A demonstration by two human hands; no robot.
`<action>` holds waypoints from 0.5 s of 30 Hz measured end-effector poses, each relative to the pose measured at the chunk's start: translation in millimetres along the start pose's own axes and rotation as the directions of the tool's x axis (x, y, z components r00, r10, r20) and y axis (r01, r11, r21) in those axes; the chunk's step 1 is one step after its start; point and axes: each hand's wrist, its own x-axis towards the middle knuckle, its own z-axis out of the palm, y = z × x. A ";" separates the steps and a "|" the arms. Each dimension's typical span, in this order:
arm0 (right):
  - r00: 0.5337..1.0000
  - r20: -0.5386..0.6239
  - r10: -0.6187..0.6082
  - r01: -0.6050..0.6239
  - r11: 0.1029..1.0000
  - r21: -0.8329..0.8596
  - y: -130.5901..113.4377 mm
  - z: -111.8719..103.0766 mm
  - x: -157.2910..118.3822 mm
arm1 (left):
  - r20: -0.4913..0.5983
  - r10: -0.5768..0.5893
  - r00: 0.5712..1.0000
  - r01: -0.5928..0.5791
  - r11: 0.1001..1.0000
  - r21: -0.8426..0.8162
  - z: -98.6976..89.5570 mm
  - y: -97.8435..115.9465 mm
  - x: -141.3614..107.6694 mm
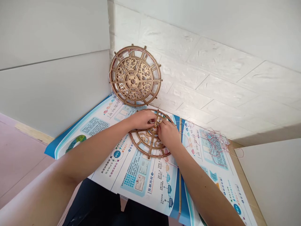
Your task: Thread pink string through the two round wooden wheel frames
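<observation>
A round, gold-brown openwork wheel (pixel 145 146) lies on the printed sheet in front of me. Both hands meet over its middle and upper part. My left hand (pixel 144 120) reaches in from the left, fingers curled near the hub. From the right comes my right hand (pixel 168 132), its fingers pinched close to the left fingertips. What either hand holds is too small or hidden to make out. Thin reddish wire (pixel 170 163) trails from the wheel's lower right edge.
A larger stack of similar wheels (pixel 133 81) leans against the white brick-pattern wall (pixel 211 81). A tangle of pink and red wire (pixel 217 142) lies on the right of the printed sheet (pixel 110 185). White panels (pixel 54 91) stand at left and right.
</observation>
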 end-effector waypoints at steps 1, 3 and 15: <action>1.000 0.007 -0.004 0.004 1.000 -0.006 0.0 -0.1 0.0 | 0.000 0.004 1.000 -0.004 1.000 0.001 0.4 0.2 0.2; 1.000 0.000 -0.002 0.002 1.000 -0.017 0.4 0.3 -0.1 | 0.002 0.004 1.000 -0.004 1.000 -0.010 1.4 -0.2 0.4; 0.914 -0.399 -0.071 0.142 0.978 0.153 10.7 17.4 4.3 | -0.193 -0.194 0.962 0.179 0.979 -0.095 -4.7 -18.0 -6.2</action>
